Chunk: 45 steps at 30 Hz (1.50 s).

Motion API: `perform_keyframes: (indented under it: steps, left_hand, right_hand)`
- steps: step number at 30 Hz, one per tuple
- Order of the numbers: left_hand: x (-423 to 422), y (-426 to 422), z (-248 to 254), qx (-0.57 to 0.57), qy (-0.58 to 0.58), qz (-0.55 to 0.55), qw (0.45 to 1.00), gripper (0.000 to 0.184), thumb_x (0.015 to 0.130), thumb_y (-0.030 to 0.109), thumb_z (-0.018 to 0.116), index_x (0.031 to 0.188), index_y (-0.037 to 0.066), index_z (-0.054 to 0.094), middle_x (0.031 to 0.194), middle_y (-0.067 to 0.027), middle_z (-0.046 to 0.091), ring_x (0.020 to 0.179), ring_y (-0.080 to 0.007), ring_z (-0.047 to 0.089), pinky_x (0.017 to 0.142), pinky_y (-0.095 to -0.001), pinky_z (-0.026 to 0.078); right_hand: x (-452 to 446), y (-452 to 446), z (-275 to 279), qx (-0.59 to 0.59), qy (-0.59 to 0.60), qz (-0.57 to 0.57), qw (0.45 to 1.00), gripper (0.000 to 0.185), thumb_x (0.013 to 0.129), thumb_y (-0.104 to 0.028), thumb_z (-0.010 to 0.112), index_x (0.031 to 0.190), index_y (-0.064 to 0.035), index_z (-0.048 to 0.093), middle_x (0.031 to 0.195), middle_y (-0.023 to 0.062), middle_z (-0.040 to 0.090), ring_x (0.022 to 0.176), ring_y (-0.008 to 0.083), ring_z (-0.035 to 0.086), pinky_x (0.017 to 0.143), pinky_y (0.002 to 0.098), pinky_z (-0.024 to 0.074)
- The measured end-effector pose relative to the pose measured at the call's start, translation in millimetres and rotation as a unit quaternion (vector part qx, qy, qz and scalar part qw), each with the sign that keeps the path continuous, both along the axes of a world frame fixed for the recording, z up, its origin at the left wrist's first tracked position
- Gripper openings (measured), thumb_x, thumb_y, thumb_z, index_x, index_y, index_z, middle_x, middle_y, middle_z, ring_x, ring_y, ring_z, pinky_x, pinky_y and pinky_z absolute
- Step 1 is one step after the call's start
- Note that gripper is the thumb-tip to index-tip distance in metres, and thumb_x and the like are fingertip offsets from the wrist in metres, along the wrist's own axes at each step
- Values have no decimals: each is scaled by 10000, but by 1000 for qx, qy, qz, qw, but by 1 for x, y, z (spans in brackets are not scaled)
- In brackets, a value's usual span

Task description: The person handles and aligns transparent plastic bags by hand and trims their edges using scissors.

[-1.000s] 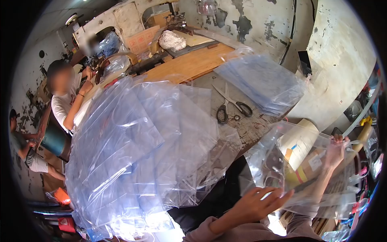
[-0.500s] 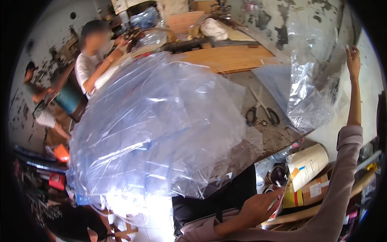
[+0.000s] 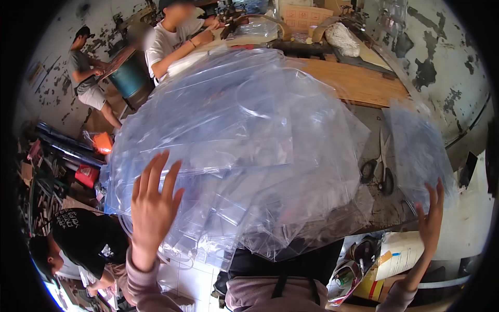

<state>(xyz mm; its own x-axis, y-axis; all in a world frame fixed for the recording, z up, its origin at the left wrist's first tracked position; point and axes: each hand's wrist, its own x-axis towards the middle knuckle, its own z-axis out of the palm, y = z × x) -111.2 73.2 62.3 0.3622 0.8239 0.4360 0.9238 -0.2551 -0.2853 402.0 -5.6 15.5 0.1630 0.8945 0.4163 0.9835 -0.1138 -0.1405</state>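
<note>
A big heap of clear plastic sheets (image 3: 249, 140) spreads over the work table (image 3: 358, 213). My left hand (image 3: 153, 203) is over the heap's near left edge, fingers spread and nothing in them; whether it touches the plastic I cannot tell. At the right, my right hand (image 3: 430, 218) is raised with fingers apart, by the lower edge of a separate clear plastic sheet (image 3: 421, 151). No grip on that sheet shows. Between the heap and this sheet lie black-handled scissors (image 3: 383, 169), blades pointing away.
Across the table a person in a white shirt (image 3: 166, 49) works near a wooden board (image 3: 353, 78). Another stands by a blue-green drum (image 3: 130, 78). A person in a black shirt (image 3: 86, 234) is low at the left. Below the table's right edge sits a paper roll (image 3: 405, 255).
My right hand has come down from high at the right. My left hand has moved from the lower middle to the heap's left. The right-hand sheet, earlier upright, now lies lower. The view has shifted.
</note>
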Motion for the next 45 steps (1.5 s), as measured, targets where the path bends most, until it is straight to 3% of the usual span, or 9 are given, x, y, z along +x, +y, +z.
perform_keyframes:
  steps: [7,14,19,21,24,34,37,42,45]
  left_hand:
    - [-4,25,-11,-10,-54,-40,998,349,724,98,665,1065,74,598,1063,-48,606,925,-245,590,852,-374,442]
    - [16,9,-8,9,-28,-83,996,324,685,60,687,1003,61,627,885,-31,624,749,-199,593,785,-347,433]
    - [34,-2,-13,85,15,-83,993,176,684,33,691,849,24,629,709,-15,584,628,-131,557,699,-317,412]
    - [56,-16,-14,63,-90,-124,986,117,680,-16,682,703,40,582,653,-24,550,541,-150,505,614,-317,394]
    - [101,-42,-29,-59,-320,-113,939,137,705,-39,655,826,24,642,651,-57,556,475,-162,509,417,-290,408]
    - [179,-49,-65,-215,-520,-110,819,92,757,15,679,833,25,629,723,-68,626,561,-159,636,478,-237,486]
    - [177,-50,-64,-267,-590,-82,757,107,752,-16,671,846,11,627,726,-85,629,566,-159,636,500,-240,489]
    - [178,-44,-65,-212,-523,-146,813,292,712,-29,698,988,20,618,869,-95,591,690,-165,634,565,-254,500]
    - [179,-44,-66,-135,-490,-160,846,495,655,-36,737,1120,17,577,1002,-114,501,829,-204,604,638,-279,512]
  right_hand:
    - [-44,-43,-13,-130,133,88,979,459,766,-205,659,1169,-35,521,1380,195,350,1244,399,368,996,437,335]
    - [-94,-36,-35,55,344,84,934,362,810,-290,599,1006,14,586,1114,173,578,1034,318,549,905,382,399]
    - [-131,-19,-27,6,389,199,900,325,778,-264,646,984,-13,619,1017,131,634,934,254,617,794,306,468]
    - [-147,-17,-22,-40,459,223,859,280,758,-185,671,981,-21,627,1035,140,631,947,259,619,792,304,481]
    - [-172,-11,-25,-53,466,294,833,297,739,-128,685,1004,-9,620,1052,149,625,951,270,620,810,320,487]
    - [-220,-7,-60,-88,792,100,596,202,863,19,547,1060,60,561,910,85,638,851,113,606,744,230,489]
    - [-218,-5,-60,-54,752,130,644,186,872,32,521,1049,71,564,920,88,637,853,96,592,749,217,468]
    - [-226,5,-48,39,775,154,611,267,931,-76,439,1139,39,562,913,68,634,794,74,573,686,195,447]
    - [-223,30,-33,47,653,218,724,312,954,-144,423,1189,25,541,874,43,622,688,41,512,596,167,403]
